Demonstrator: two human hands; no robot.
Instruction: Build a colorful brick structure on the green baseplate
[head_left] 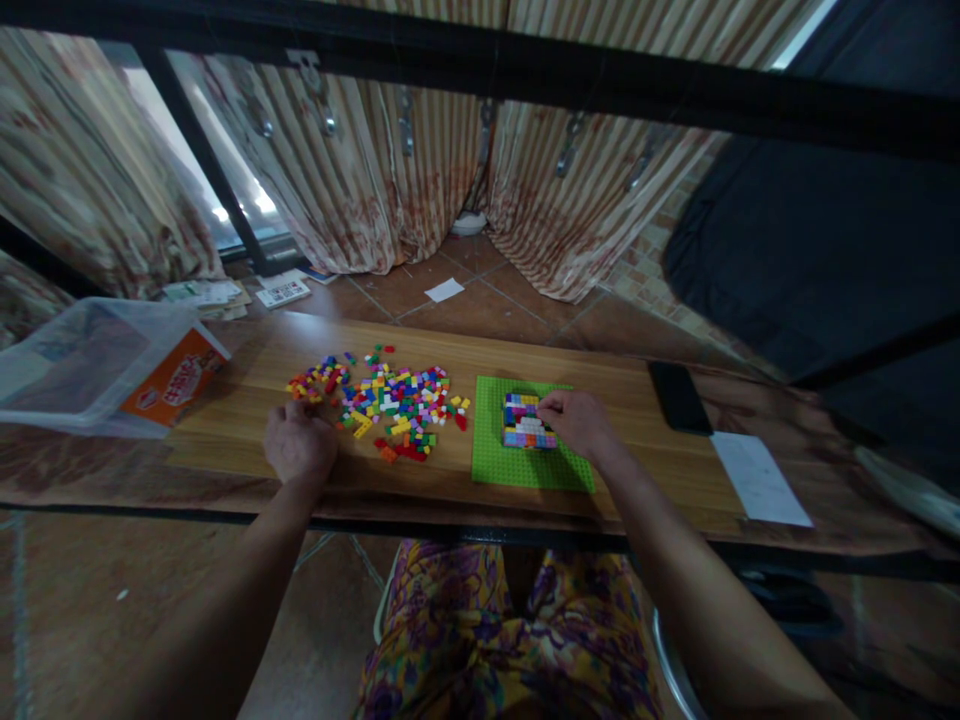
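On a green baseplate [491, 460] stands a low, multicoloured block of toy bricks [529, 428], with white, blue, yellow and pink pieces showing. My right hand [577, 420] reaches over it from the right, thumb and fingers pinched together at its upper right edge. Whatever lies between those fingertips is too small to make out. To the left, a spread of loose toy bricks [405, 395] covers part of the table. My left hand [300, 440] rests at the left side of this spread, fingers curled beside a small heap of bricks [322, 375]; its fingertips are mostly hidden.
A clear plastic bin [97, 370] with an orange label stands at the table's left end. Right of the baseplate lie a black phone [679, 397] and a white sheet of paper [759, 478]. A dark metal bar [480, 45] crosses above the wooden table [420, 490].
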